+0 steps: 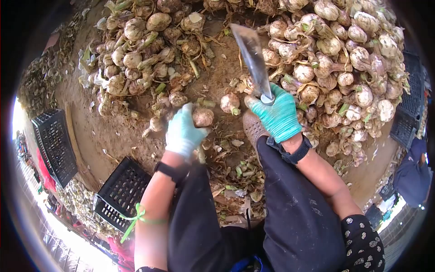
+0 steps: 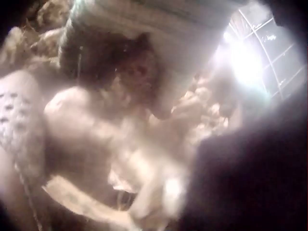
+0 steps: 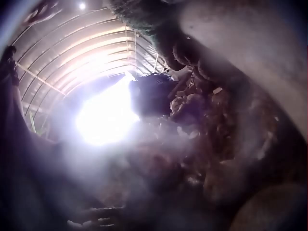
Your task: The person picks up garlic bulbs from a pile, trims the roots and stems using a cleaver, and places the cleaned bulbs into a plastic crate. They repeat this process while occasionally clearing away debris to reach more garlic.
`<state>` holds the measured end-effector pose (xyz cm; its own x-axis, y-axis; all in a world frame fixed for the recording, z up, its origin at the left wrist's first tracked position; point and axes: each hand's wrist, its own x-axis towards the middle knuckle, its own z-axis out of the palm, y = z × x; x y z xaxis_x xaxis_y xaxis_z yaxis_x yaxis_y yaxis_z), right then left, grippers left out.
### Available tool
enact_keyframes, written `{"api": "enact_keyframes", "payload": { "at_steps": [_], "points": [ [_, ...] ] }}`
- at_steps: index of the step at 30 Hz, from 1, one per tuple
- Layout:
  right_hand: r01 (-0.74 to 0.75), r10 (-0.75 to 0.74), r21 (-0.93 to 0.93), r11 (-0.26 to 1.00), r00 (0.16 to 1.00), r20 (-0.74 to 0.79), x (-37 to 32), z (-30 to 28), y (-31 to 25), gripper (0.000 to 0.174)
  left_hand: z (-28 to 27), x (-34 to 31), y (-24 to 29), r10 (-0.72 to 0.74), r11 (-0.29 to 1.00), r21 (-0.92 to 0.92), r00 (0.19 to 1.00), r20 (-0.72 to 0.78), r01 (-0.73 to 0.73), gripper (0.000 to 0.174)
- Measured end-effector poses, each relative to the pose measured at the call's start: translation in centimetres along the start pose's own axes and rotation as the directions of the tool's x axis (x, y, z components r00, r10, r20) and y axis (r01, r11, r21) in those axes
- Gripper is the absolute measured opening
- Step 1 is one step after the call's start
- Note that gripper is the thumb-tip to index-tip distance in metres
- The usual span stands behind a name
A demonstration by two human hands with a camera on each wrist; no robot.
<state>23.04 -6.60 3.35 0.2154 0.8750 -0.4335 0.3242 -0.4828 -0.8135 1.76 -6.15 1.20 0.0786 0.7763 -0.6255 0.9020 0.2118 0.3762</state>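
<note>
Your right hand [image 1: 277, 115] wraps knife [image 1: 252, 56] handle, so handle is hidden and only blade shows. Your left hand [image 1: 182, 133] covers near side of garlic bulb [image 1: 202, 117]; exact hold unreadable from head view.

Left wrist view: heavy blur. Pale bulb shape and glove fabric only, no edges sharp.

Right wrist view: glare washes out centre, ground litter is mush, knife not distinguishable.

Head view: garlic pile [image 1: 344, 54] runs off top edge. Right-side crate [image 1: 410, 109] lost in dark lens rim. Person in blue [image 1: 410, 174] cropped at right edge.
</note>
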Motion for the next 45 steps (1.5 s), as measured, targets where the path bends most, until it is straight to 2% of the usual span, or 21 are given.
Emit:
{"api": "enact_keyframes", "payload": {
  "at_steps": [4,5,7,9,11,12,15,20,25,27,29,30,31,33,34,35,37,38,39,43,45],
  "points": [
    [0.423,-0.413,-0.175,0.889,0.906,0.094,-1.5,0.0,-3.0,0.025,-2.4,-1.3,1.2,0.145,0.739,-0.642,0.979,-0.143,-0.203,0.067],
    [0.561,-0.515,-0.27,0.782,0.827,0.226,-1.3,0.0,-2.8,0.026,-3.7,-1.6,1.3,0.288,0.732,-0.592,0.94,-0.181,-0.338,0.063],
    [0.738,-0.671,-0.388,0.552,0.67,0.318,-1.4,0.3,-3.5,0.029,-1.5,-0.9,-3.3,0.346,0.589,-0.758,0.935,-0.078,-0.281,0.065],
    [0.743,-0.651,-0.43,0.513,0.663,0.369,-1.8,0.7,-4.1,0.027,-1.3,-1.3,-3.7,0.418,0.43,-0.884,0.908,0.015,-0.184,0.067],
    [0.749,-0.63,-0.463,0.473,0.655,0.417,-2.0,1.1,-4.3,0.024,-4.0,-2.9,0.6,0.44,0.136,-0.954,0.879,-0.183,-0.266,0.052],
    [0.772,-0.651,-0.484,0.412,0.621,0.436,-2.0,1.3,-4.4,0.022,-4.6,-3.1,1.4,0.408,-0.218,-0.976,0.909,-0.084,0.008,0.052],
    [0.811,-0.705,-0.462,0.36,0.561,0.434,-2.4,1.6,-4.9,0.018,-4.4,-2.8,1.7,0.174,0.094,-0.992,0.982,-0.069,-0.086,0.049],
    [0.817,-0.694,-0.381,0.433,0.572,0.437,-2.1,1.6,-4.7,0.023,-3.8,-2.8,1.3,0.222,-0.049,-0.987,0.962,-0.159,-0.152,0.039],
    [0.838,-0.765,-0.275,0.472,0.544,0.345,0.1,1.2,-2.7,0.027,-1.9,-1.1,-4.6,0.636,0.71,-0.404,0.772,0.015,-0.577,0.034],
    [0.217,-0.194,-0.472,0.855,0.976,0.097,2.5,0.4,-0.5,0.024,-3.9,-2.1,0.3,0.533,0.64,-0.624,0.844,-0.058,-0.447,0.046],
    [0.092,-0.091,0.013,0.996,0.995,-0.044,0.8,-0.8,-3.2,0.022,-5.6,-3.9,5.7,0.229,0.275,-0.948,0.968,-0.098,-0.161,0.076],
    [0.086,-0.078,0.267,0.96,0.996,-0.042,0.3,-0.8,-4.1,0.023,-5.8,-3.8,6.2,0.287,0.202,-0.953,0.944,-0.161,-0.224,0.072],
    [0.2,-0.197,0.2,0.959,0.98,-0.037,0.1,-0.6,-4.5,0.02,-6.4,-3.7,6.3,0.294,0.253,-0.952,0.951,-0.091,-0.17,0.08],
    [-0.027,0.005,0.16,0.987,0.99,0.138,-0.9,-0.1,-5.9,0.018,-5.8,-3.4,6.2,0.211,0.161,-0.977,0.972,-0.102,-0.138,0.08],
    [0.183,-0.195,0.12,0.976,0.976,0.097,-1.5,0.3,-5.7,0.017,-5.6,-3.1,5.3,0.211,0.171,-0.975,0.972,-0.102,-0.139,0.08],
    [0.534,-0.531,-0.055,0.844,0.845,0.06,-1.4,0.5,-5.2,0.018,-5.3,-2.8,4.2,0.313,0.473,-0.822,0.932,-0.18,-0.318,0.072],
    [0.712,-0.658,-0.339,0.615,0.701,0.276,-1.7,-0.3,-5.6,0.023,-4.5,-2.9,3.4,0.426,0.686,-0.56,0.88,-0.21,-0.465,0.065],
    [0.714,-0.656,-0.338,0.614,0.699,0.284,-1.8,-0.3,-5.7,0.023,-4.1,-3.1,3.3,0.426,0.142,-0.958,0.889,-0.167,-0.248,0.053],
    [0.75,-0.678,-0.354,0.559,0.659,0.326,-2.0,-0.2,-5.9,0.024,-3.9,-3.2,3.3,0.453,-0.465,-0.879,0.881,-0.14,0.1,0.042],
    [0.818,-0.76,-0.395,0.419,0.554,0.34,-2.4,0.4,-5.5,0.025,-3.3,-2.0,3.1,0.272,-0.266,-0.947,0.928,-0.254,-0.181,0.046],
    [0.796,-0.716,-0.366,0.482,0.599,0.358,-1.9,0.7,-4.9,0.025,-2.7,-1.3,1.3,0.417,-0.549,-0.789,0.908,0.027,0.275,0.046]
  ]
}}
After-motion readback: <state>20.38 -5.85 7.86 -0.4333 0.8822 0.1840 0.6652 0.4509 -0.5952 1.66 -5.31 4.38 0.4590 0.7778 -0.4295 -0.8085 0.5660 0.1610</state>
